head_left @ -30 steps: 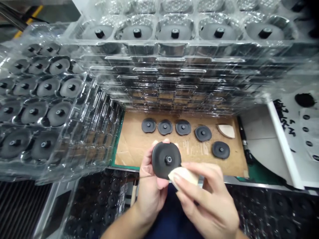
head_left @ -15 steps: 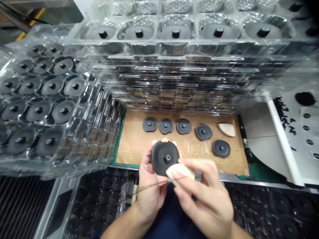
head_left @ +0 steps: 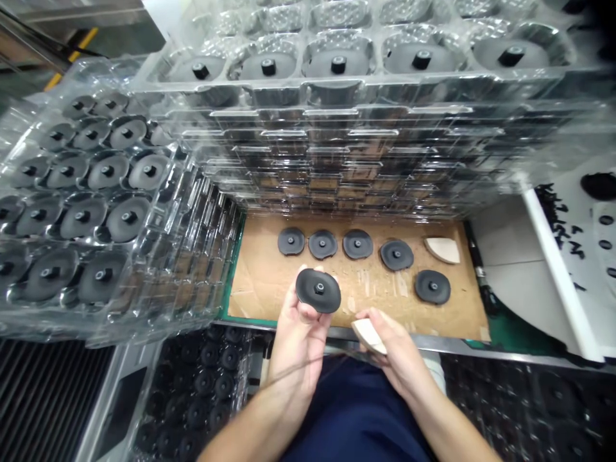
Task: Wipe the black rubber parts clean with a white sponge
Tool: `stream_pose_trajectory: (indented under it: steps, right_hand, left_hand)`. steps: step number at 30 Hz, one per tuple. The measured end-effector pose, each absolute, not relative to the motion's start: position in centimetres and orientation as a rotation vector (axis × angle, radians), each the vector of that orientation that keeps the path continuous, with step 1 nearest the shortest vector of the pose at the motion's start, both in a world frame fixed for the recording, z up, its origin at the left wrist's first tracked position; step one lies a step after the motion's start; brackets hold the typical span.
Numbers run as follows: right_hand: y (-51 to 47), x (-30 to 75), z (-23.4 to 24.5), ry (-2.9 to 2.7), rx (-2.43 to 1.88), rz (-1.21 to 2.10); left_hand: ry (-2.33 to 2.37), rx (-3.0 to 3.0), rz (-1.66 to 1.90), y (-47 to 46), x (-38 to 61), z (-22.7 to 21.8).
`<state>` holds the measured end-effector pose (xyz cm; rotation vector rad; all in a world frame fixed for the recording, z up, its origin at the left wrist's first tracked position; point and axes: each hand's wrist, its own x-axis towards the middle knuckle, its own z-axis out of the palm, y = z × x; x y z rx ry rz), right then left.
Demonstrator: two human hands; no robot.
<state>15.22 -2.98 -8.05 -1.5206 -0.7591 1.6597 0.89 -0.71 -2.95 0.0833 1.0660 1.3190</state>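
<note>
My left hand [head_left: 302, 333] grips a dark grey oval plastic part [head_left: 330, 296] by its edge, its face with the short central stem turned up toward me. My right hand [head_left: 397, 346] pinches a cream-coloured wedge-shaped pad [head_left: 368, 335], apart from the part and to its lower right. A thin cord or wire runs across my left wrist toward the right hand. Beyond my hands, several like parts lie on the cardboard [head_left: 260, 282], among them a rightmost part [head_left: 432, 297]. A second cream wedge [head_left: 443, 249] rests near the cardboard's right end.
Tall stacks of clear plastic trays stand behind the cardboard [head_left: 337, 122] and at left [head_left: 158, 256], their pockets holding grey parts. A white panel [head_left: 558, 269] stands at the right. More filled trays [head_left: 197, 385] sit low at the lower left.
The cream wedge has come away from the part's edge, my right hand moving down and right with it. My left hand has tilted the part flatter and raised it slightly.
</note>
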Motion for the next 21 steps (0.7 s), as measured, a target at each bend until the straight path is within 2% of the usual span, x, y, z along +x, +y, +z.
stream_pose_trajectory:
  steps: [5, 9, 13, 18, 21]
  right_hand:
    - [0.5, 15.8, -4.2, -0.868, -1.452, 1.444]
    - [1.9, 14.3, 0.2, -1.549, -1.216, 0.998]
    - [1.9, 13.4, 1.6, -2.014, -1.125, 1.162]
    - [1.7, 13.2, 1.2, -1.769, -1.130, 0.901]
    - [1.0, 14.4, 1.6, -1.828, -1.071, 1.107]
  left_hand:
    - [1.050, 0.104, 1.304, -0.7, 1.4, -2.7]
    - [1.008, 0.168, 1.204, -1.0, 1.3, -2.8]
    - [1.034, 0.195, 1.179, -1.1, 0.7, -3.3]
    - [0.999, 0.197, 1.104, -0.6, 1.0, -2.3]
    - [0.999, 0.158, 1.070, -0.4, 1.0, -1.5]
